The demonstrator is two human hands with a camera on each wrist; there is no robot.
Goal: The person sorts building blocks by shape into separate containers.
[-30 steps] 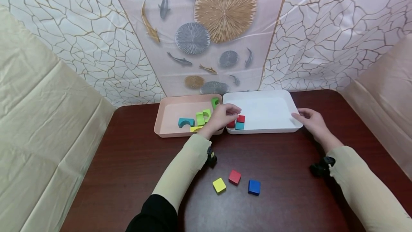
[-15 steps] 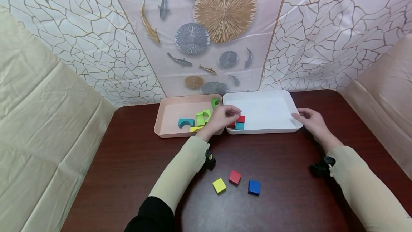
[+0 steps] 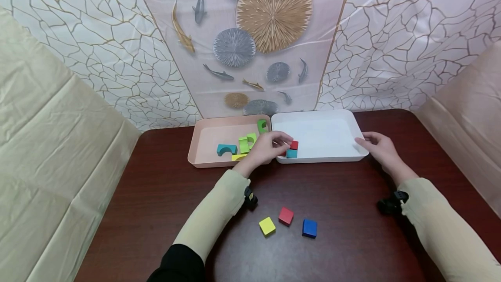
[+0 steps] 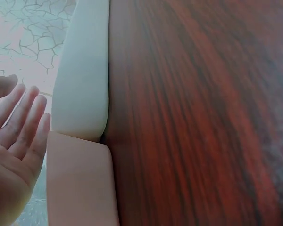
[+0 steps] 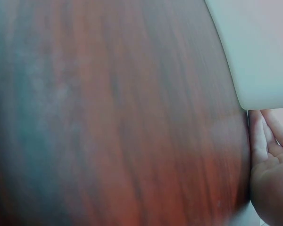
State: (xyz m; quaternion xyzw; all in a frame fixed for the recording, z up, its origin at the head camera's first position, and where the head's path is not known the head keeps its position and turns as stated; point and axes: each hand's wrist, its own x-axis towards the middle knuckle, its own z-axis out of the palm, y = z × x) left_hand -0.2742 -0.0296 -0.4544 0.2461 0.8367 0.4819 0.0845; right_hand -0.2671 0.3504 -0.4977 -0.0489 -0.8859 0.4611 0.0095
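My left hand [image 3: 268, 146] hovers over the seam between the two trays, its fingertips right at a red cube [image 3: 294, 145] in the left front corner of the white tray [image 3: 325, 134]. Against that cube sits a teal cube [image 3: 291, 153]; another red block is mostly hidden behind the hand. In the left wrist view the left hand [image 4: 19, 146] has loose, extended fingers and a bare palm. My right hand [image 3: 381, 149] holds the white tray's right edge, thumb on the rim. The right wrist view shows its fingers [image 5: 258, 141] beside the tray wall.
Left of the white tray, a pink tray [image 3: 203, 136] holds a teal arch block [image 3: 226, 148], a yellow block [image 3: 238, 157] and several green ones [image 3: 244, 145]. Nearer on the dark table lie a yellow cube [image 3: 267, 226], a red cube [image 3: 286, 216] and a blue cube [image 3: 309, 228].
My left wrist and forearm have shifted left and slightly down, and the hand now covers more of the partly hidden red block. The right hand and both trays stay put.
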